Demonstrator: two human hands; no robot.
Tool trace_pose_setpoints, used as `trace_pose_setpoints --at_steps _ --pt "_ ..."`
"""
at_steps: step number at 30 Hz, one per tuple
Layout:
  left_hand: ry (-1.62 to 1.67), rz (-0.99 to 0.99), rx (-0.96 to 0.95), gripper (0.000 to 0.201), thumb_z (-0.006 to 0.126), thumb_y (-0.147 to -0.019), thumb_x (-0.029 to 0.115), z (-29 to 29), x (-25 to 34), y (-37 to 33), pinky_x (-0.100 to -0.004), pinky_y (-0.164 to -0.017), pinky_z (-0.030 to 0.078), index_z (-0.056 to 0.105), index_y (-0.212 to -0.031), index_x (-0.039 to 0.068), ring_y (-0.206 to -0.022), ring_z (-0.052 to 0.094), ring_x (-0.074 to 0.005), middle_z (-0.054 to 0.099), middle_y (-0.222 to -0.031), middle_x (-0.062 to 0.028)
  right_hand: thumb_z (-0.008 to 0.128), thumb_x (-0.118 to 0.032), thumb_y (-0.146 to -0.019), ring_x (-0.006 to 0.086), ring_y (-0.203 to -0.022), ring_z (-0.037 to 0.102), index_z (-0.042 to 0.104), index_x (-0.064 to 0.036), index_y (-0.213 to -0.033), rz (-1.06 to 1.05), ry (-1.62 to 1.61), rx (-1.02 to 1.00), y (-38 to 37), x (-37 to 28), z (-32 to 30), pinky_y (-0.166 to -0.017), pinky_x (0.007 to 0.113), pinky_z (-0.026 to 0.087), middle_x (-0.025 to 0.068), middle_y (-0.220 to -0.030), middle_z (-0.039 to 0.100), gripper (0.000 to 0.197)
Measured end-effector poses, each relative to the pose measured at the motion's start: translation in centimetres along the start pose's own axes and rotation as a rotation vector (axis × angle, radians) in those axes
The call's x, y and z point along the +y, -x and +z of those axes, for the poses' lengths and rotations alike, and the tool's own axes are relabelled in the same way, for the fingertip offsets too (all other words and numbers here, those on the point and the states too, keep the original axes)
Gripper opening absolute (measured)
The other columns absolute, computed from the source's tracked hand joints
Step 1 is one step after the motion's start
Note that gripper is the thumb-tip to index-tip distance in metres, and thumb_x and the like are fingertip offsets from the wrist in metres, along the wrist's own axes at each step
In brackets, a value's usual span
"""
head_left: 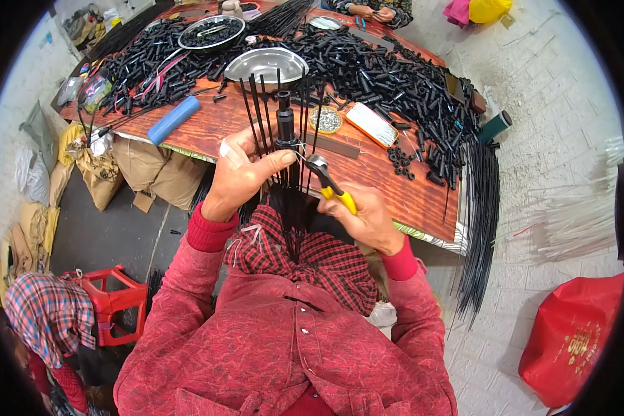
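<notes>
My left hand [237, 173] grips a black umbrella runner [285, 118], a stepped plastic tube held upright in front of my chest. Thin black ribs [295, 208] ring it, some sticking up past the fingers and the rest hanging down in a bundle toward my lap. A fine wire [299, 154] loops out at the runner's collar, beside my left thumb. Closed round the yellow handles of a pair of pincers [338, 193], my right hand [367, 218] holds their dark metal head against or very near this wire; whether the jaws bite it I cannot tell.
Across the wooden table [222, 128] lie heaps of black runners [367, 69], a metal bowl [267, 66], a blue roll [174, 120], a round dish of small metal pieces [326, 119] and a white-and-orange tray [371, 125]. Another person sits opposite; one bends near a red stool [118, 298].
</notes>
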State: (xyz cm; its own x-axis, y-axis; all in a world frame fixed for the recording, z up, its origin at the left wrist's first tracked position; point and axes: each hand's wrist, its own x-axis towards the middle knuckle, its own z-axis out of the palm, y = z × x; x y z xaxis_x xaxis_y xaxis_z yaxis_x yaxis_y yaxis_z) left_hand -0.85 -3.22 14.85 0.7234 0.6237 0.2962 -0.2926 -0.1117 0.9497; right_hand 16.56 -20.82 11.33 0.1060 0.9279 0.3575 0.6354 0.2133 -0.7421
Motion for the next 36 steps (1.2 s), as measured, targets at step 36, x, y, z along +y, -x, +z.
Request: trace_pose_setpoints --at_steps 36 --pt "0.022 0.03 -0.234 0.042 0.08 -0.08 0.012 -0.7 0.8 0.5 -0.0296 -0.085 0.053 0.065 -0.115 -0.007 -0.09 0.068 -0.0171 0.072 -0.098 -0.0113 0.076 -0.008 -0.085 0.0112 -0.082 0.064 0.066 0.0011 -0.094 -0.174 -0.104 0.581 -6.5 -5.8 -0.1 -0.075 0.027 0.051 0.0051 -0.086 0.067 0.016"
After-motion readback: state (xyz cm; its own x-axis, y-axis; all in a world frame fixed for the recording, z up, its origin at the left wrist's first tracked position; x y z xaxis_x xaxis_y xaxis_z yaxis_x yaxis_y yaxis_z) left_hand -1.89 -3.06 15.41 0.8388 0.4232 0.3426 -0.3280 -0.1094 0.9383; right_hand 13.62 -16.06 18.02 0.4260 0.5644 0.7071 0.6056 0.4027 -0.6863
